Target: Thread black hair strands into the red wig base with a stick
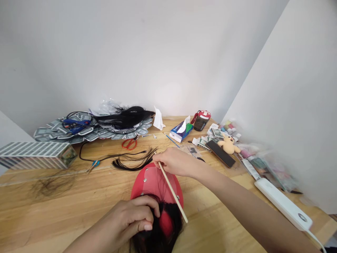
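Observation:
In front of me stands a rounded red-pink form (152,179) with silver studs or pin heads around its top. Black hair (143,244) covers its near side, with a red patch showing through. My left hand (138,216) rests on this hair, thumb and fingers curled closed on it. At the top of the form, my right hand (175,161) pinches a pale wooden stick (172,191), which slants down to the right across the form. Thin dark strands stretch between the right fingers and the hair below; the stick's upper tip is hidden there.
Behind lie a loose hair bundle (134,163), red-handled scissors (129,144), a tissue pack (181,130) and a black hair hank (126,117) on a banknote-patterned pile (47,133). Right are a phone (220,154), a plush toy (228,143) and a white power strip (283,203).

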Demonstrator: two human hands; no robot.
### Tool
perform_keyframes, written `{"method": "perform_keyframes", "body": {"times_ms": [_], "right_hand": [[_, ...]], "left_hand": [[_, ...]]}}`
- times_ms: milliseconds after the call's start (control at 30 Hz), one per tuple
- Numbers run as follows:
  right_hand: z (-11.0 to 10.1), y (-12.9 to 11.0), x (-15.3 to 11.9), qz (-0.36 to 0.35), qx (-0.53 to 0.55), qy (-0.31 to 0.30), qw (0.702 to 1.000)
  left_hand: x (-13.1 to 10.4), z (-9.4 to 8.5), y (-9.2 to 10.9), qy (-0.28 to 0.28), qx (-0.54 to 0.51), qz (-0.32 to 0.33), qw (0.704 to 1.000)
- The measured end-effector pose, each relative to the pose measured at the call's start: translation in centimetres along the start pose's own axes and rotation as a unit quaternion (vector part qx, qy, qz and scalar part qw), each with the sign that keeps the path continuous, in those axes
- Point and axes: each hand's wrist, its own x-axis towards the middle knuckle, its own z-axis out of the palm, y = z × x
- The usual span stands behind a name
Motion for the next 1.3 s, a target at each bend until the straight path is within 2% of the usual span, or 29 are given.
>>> {"method": "perform_keyframes", "body": {"times_ms": [167,367,533,633,733,833,967,1133,1300], "right_hand": [[0.1,1.0,0.0,0.034,0.079,0.005,0.996],[2.0,4.4,-1.2,0.095,0.196,0.060,0.974],[2.8,5.4,-2.0,0.094,0.224,0.076,0.967],[2.5,4.5,-1.0,0.066,0.211,0.053,0.974],[1.7,2.9,1.1,0.012,0.172,0.012,0.985],[0.5,1.3,3.4,-0.051,0.099,-0.037,0.993],[-0.7,-0.3,5.5,-0.111,-0.005,-0.086,0.990],[-1.3,-1.9,6.2,-0.149,-0.090,-0.120,0.977],[-1.4,-2.7,5.6,-0.163,-0.121,-0.127,0.971]], "left_hand": [[-0.2,0.2,0.0,0.014,0.008,0.000,1.000],[-0.2,0.3,0.0,0.020,0.012,0.008,1.000],[0.0,0.1,0.4,0.014,0.013,0.011,1.000],[0.1,0.1,0.3,0.018,0.015,0.015,1.000],[0.1,0.2,0.1,0.020,0.017,0.025,0.999],[0.0,0.3,-0.1,0.023,0.020,0.028,0.999],[0.0,0.3,-0.1,0.024,0.025,0.022,0.999],[0.0,0.4,-0.1,0.013,0.020,0.016,1.000],[-0.2,0.3,0.2,0.005,0.020,0.011,1.000]]}}
